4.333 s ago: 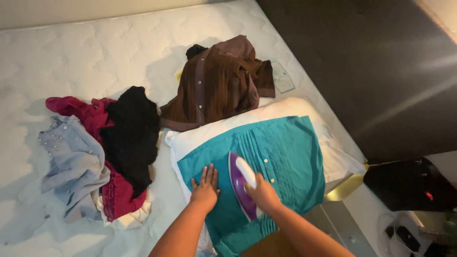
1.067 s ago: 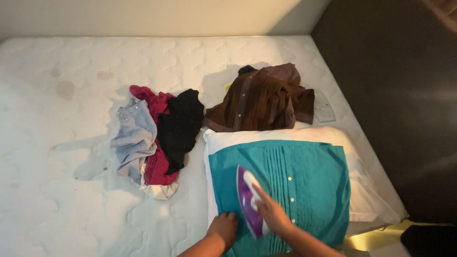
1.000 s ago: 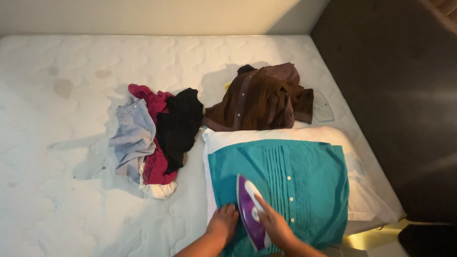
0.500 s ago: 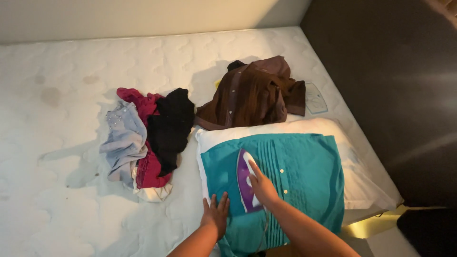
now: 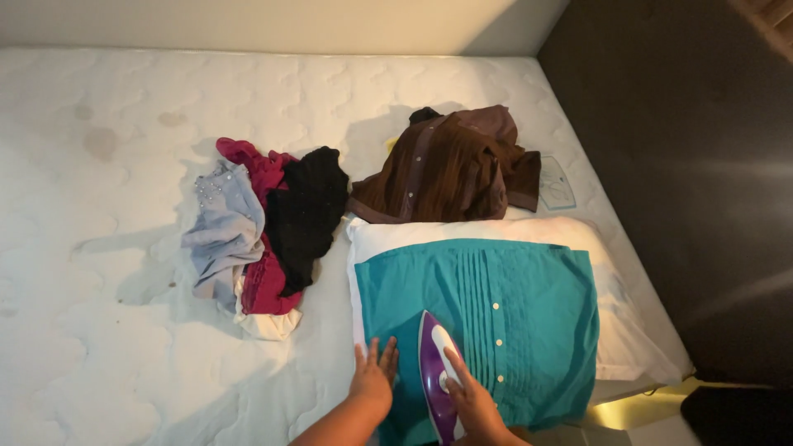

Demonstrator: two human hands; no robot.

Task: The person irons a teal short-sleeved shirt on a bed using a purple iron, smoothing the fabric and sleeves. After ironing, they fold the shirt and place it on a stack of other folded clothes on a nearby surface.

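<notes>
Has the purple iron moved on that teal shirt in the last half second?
Yes. The purple iron has slid back toward the person, down the teal shirt, away from its top edge.

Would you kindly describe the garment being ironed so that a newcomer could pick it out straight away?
On the white mattress, find the white pillow near its right edge. Spread flat over it lies the teal shirt, with the purple iron resting on its lower part. Unlike the crumpled brown garment above it and the heap of clothes to its left, it is smoothed out, with narrow pleats and small white buttons.

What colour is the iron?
The iron is purple with a white handle, held by the right hand on the teal shirt. The head view shows it.
</notes>
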